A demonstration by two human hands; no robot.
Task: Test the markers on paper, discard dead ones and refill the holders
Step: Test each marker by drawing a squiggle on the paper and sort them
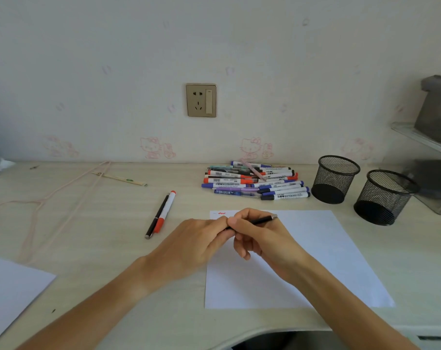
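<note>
Over the paper's far-left corner, near the desk's middle, both hands pinch one slim black pen: left hand at its hidden end, right hand round the barrel; probably light, stiff, smooth; grip mid-barrel.

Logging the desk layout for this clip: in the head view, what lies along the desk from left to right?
Sheet of paper at the left edge → pink hanger → chopstick sleeve → black pen and red marker lying together → marker pile → nearer-to-wall mesh holder → second mesh holder.
</note>
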